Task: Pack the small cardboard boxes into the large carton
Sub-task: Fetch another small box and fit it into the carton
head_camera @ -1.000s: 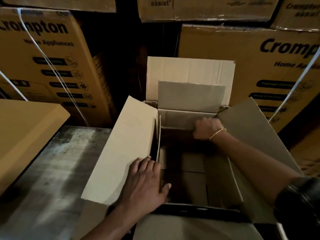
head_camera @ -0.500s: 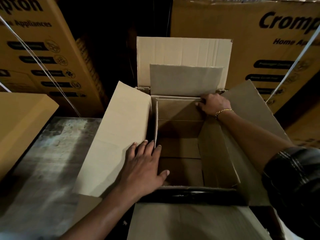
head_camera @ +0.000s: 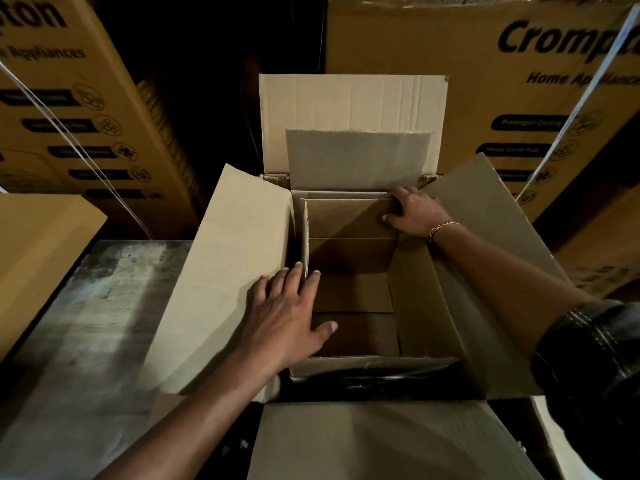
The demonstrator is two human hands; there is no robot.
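Fingers (head_camera: 292, 282) of the left hand (head_camera: 287, 317) were held straight and slightly spread. They were laid flat across the top edge of the left wall of the small cardboard box (head_camera: 349, 220), with the thumb stretched out over the opening, and nothing was grasped. The right hand (head_camera: 415, 213), marked by a bracelet (head_camera: 443, 226) at the wrist, was curled over the far right corner of the same box. There the wall was pinched between fingers outside and thumb inside.

The box was thus held on a diagonal, at the near left by the flat hand and at the far right by the gripping one. It lay straight ahead, open-topped, and set down inside the large carton (head_camera: 221, 271), whose four flaps were folded outward. Its long axis appeared to run away from the person. The left hand was judged the nearer to the body; the right was reached well forward. Any seating or squaring of the box would be expected to turn on that diagonal hold, with the far corner steered and the near wall steadied.

Behind the carton, printed Crompton cartons (head_camera: 485, 81) were stacked, and a worn metal surface (head_camera: 86, 323) was seen at the left.
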